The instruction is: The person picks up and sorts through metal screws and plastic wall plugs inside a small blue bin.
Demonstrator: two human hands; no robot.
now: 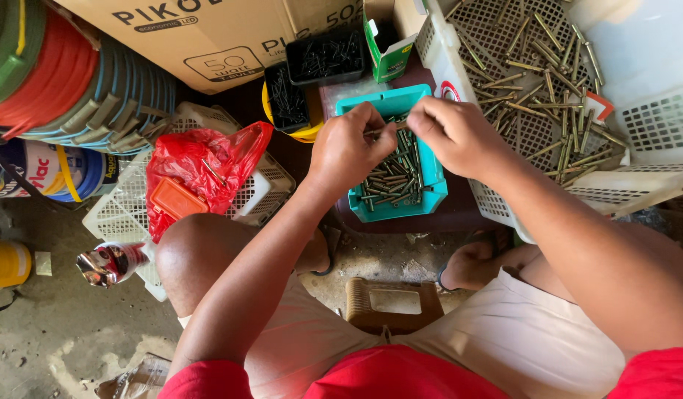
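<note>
Your left hand [349, 148] and right hand [452, 133] meet just above centre of the frame, directly over the teal bin [430, 193]. Both grips are closed on one long screw [382, 131], held roughly level between the two sets of fingertips; the left pinches one end, the right the other. The bin sits on a dark worktop [459, 216] and holds a loose pile of similar brass-coloured screws.

To the right of the bin, filling the upper right of the frame, a white perforated basket [496, 203] carries more screws [537, 81], scattered across its mesh floor. Above the bin, at top centre, stand two black trays [328, 55] of small dark fasteners and an open green carton [389, 63]. At left, a red plastic bag [208, 166] lies on a second white basket [127, 210], with stacked coloured buckets [75, 89] in the upper left corner.

Step in hand, as judged from the layout: sorting or checking a single screw between the basket and the bin. The screw is above the bin, not yet released.

The next move calls for the following:
- Keep the screw over the bin opening before loosening either grip, so it falls inside the walls.
- Release one end first; a level drop may bounce off the pile.
- Reach to the basket at right without dragging your forearm over the bin's rim, which could tip it off the worktop edge.
</note>
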